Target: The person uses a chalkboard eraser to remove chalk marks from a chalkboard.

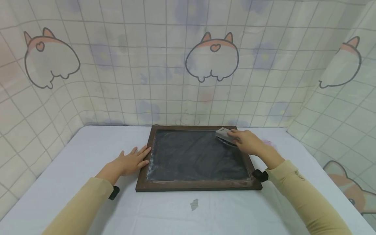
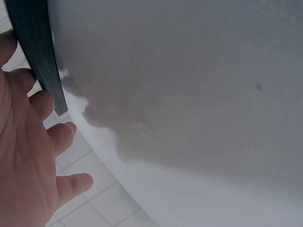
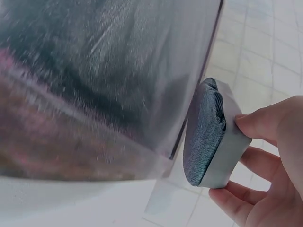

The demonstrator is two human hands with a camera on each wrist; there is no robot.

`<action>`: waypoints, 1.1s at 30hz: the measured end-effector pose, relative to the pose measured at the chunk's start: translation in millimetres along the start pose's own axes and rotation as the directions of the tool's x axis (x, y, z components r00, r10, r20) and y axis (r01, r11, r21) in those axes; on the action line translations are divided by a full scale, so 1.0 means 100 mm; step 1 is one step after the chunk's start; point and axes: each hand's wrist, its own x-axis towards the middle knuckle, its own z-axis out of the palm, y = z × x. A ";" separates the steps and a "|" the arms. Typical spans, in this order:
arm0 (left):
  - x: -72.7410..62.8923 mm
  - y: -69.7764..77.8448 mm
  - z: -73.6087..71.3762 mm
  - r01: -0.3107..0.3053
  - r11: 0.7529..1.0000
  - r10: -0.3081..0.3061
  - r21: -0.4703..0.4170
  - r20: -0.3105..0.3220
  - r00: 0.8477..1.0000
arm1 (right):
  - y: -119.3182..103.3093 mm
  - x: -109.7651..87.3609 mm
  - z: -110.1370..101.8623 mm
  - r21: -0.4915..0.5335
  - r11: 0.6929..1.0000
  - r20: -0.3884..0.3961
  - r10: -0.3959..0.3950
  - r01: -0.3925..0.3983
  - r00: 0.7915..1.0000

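Note:
A small blackboard (image 1: 194, 156) in a brown wooden frame lies on the white-covered table, its dark surface smeared with faint chalk. My right hand (image 1: 248, 142) holds a chalkboard eraser (image 1: 224, 133) over the far right corner. In the right wrist view, thumb and fingers pinch the grey back of the eraser (image 3: 206, 137), and its dark fuzzy pad faces the board. My left hand (image 1: 130, 162) has its fingers spread, their tips resting on the left side of the frame (image 1: 144, 174). The left wrist view shows the left palm (image 2: 23, 137) beside the dark frame edge (image 2: 38, 52).
Behind the table (image 1: 176, 215) hangs a tiled-pattern cloth (image 1: 164, 65) with cartoon animals, which also covers both sides. A small grey patch (image 1: 194, 204) marks the tabletop in front of the board. Chalk dust, some pinkish, lies along the inner frame edges.

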 end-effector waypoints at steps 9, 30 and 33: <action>0.01 -0.01 0.02 -0.001 1.000 0.001 0.006 -0.004 1.000 | 0.08 -0.21 -0.15 -0.022 1.000 -0.076 0.011 -0.013 0.997; 0.00 -0.01 0.02 -0.005 1.000 0.005 0.005 -0.008 1.000 | 0.76 -0.55 -0.20 -0.093 0.956 -0.157 0.260 -0.277 0.953; 0.01 -0.02 0.03 -0.005 1.000 0.005 0.007 -0.008 1.000 | 0.84 -0.59 -0.19 -0.095 0.948 -0.151 0.287 -0.303 0.946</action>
